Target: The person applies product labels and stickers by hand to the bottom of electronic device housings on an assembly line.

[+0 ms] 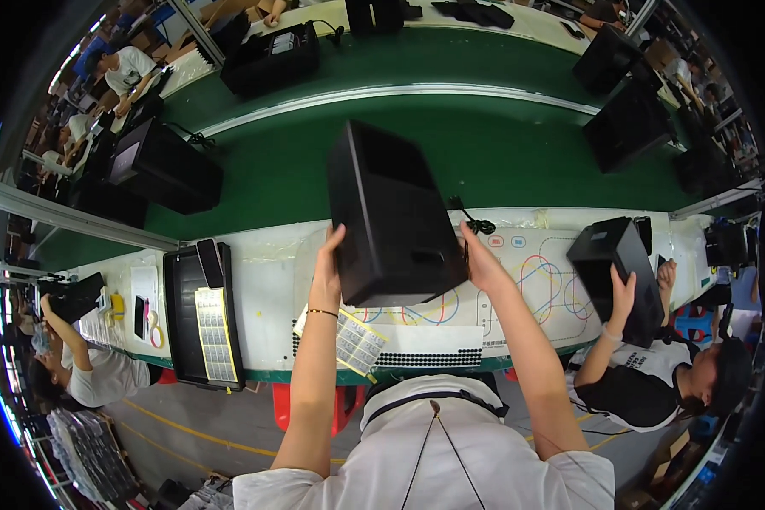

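Observation:
Between my two hands a black box-shaped device (391, 212) is held up, tilted, over the near edge of the green conveyor belt. My left hand (327, 263) grips its left side near the lower corner. On the opposite side my right hand (482, 265) presses against its lower right edge, the fingers partly hidden behind it. A black coiled cable (482, 226) lies just beyond my right hand. Under the device, a sheet of silver labels (357, 342) rests on the white worktop, beside a strip with rows of black dots (429, 358).
A black tray (181, 319) with another label sheet (217, 336) and a dark phone (210, 262) stands left. More black devices sit along the green belt (289, 153). At right a co-worker handles a black device (616, 272); another person works at far left. A red stool (285, 408) stands below.

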A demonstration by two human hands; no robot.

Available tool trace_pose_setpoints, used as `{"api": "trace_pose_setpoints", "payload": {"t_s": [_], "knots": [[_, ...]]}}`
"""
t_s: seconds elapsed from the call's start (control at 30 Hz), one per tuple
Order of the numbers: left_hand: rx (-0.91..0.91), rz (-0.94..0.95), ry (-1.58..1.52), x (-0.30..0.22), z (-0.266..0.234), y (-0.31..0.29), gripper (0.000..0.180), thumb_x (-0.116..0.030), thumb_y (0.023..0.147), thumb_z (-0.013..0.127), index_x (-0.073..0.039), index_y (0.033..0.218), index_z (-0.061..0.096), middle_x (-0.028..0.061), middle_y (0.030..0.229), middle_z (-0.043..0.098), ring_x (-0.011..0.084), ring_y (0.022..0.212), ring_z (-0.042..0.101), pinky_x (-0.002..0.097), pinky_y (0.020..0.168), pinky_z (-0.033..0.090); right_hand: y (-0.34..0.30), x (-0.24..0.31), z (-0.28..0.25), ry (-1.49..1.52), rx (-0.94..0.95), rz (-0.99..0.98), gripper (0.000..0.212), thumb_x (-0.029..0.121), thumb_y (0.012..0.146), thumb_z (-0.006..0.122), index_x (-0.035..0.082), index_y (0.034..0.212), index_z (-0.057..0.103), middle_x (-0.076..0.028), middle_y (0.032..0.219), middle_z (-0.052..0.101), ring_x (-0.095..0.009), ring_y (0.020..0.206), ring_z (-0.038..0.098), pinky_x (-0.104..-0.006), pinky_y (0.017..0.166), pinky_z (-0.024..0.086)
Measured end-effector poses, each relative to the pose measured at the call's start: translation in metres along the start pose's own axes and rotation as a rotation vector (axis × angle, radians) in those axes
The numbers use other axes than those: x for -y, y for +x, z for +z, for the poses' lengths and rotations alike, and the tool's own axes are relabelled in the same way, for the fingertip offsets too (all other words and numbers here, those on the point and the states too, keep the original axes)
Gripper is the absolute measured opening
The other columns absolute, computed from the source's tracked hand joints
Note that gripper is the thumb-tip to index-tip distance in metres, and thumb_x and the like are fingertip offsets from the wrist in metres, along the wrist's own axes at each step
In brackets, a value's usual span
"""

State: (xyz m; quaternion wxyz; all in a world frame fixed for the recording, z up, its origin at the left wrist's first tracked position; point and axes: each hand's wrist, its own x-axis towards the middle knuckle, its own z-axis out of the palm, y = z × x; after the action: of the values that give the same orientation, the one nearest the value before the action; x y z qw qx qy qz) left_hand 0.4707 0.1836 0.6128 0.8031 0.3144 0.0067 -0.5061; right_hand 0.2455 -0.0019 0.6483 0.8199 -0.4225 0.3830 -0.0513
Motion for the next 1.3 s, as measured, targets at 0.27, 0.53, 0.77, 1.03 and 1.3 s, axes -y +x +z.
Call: {"api": "trace_pose_setpoints", "payload": {"t_s": [0.27,0.53,0.77,1.03,1.3], "knots": [[0.332,0.298,0.644,0.004,0.062,-0.068,0.103,-0.013,0.067,0.079,-0.008,0.149,0.017,0.0165,0.146,0.029,0.0303,0.137,0.029,0.0376,0.113,0.023,-0.006,-0.038,-0.019,-0.144,-0.002,-0.134,0.083,0.064,0.093,0.04,0.004,0.149,0.025,-0.01,0.151,0.033,-0.023,0.139,0.031,-0.0383,0.113,0.023],[0.32,0.476,0.87,0.083,0.06,-0.133,0.121,-0.031,0.062,0.088,0.002,0.147,0.008,0.0244,0.147,0.016,0.0367,0.14,0.018,0.0456,0.114,0.022,-0.028,-0.055,-0.043,-0.382,-0.006,-0.684,0.056,0.032,0.095,0.054,0.01,0.143,0.037,-0.01,0.14,0.045,-0.021,0.126,0.044,-0.0361,0.104,0.039],[0.261,0.629,1.213,0.113,0.038,-0.16,0.111,-0.023,0.063,0.085,0.004,0.145,0.016,0.029,0.146,0.023,0.0429,0.137,0.024,0.0438,0.113,0.025,-0.048,-0.055,-0.065,-0.316,-0.22,-0.616,0.048,0.024,0.096,0.052,0.008,0.139,0.039,-0.01,0.131,0.052,-0.018,0.112,0.053,-0.0315,0.092,0.046],[-0.364,0.52,1.828,0.061,-0.145,-0.114,0.068,-0.017,0.072,0.075,0.001,0.13,0.045,0.019,0.121,0.054,0.0377,0.118,0.046,0.0463,0.104,0.033,-0.07,-0.057,-0.097,-0.275,-0.432,-0.583,0.039,0.017,0.097,0.051,0.006,0.133,0.042,-0.01,0.119,0.059,-0.014,0.097,0.06,-0.0265,0.079,0.051],[-0.623,0.467,1.974,0.052,-0.179,-0.117,0.055,-0.009,0.075,0.067,-0.004,0.126,0.049,0.015,0.116,0.059,0.034,0.114,0.047,0.0506,0.103,0.028,-0.11,-0.047,-0.063,-0.336,-0.637,-0.608,0.036,0.019,0.098,0.051,0.005,0.13,0.044,-0.006,0.11,0.064,-0.013,0.095,0.059,-0.0265,0.081,0.049]]}}
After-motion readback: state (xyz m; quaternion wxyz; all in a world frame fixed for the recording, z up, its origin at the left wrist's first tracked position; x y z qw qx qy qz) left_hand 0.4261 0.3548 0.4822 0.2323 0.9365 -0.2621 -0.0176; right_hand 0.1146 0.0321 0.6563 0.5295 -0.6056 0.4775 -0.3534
